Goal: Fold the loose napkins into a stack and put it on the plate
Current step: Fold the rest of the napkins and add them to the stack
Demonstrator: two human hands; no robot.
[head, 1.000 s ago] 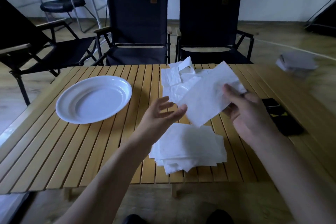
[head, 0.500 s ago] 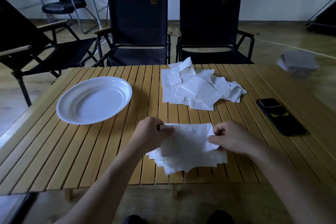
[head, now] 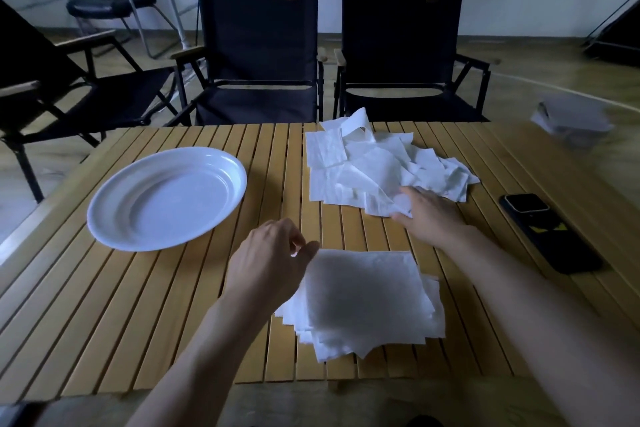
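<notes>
Two heaps of napkins show in my head view. The stack (head: 363, 298) lies by the tabletop's (head: 138, 322) near edge, a little right of the middle, with its sheets fanned out unevenly at the lower corners. The loose napkins (head: 374, 163) lie crumpled toward the far edge, straight beyond the stack and apart from it. I see the left hand (head: 273, 260) poised over the stack's far left corner, fingers loosely curled and holding nothing; whether the thumb touches the paper I cannot tell. The right hand (head: 429, 215) reaches to the near edge of the loose napkins and pinches a corner of one between thumb and fingers. The plate (head: 166, 198) sits on the left half of the tabletop, well apart from both heaps. A phone (head: 547, 232) lies by the right edge. Two chairs (head: 259, 45) stand behind the far edge.
</notes>
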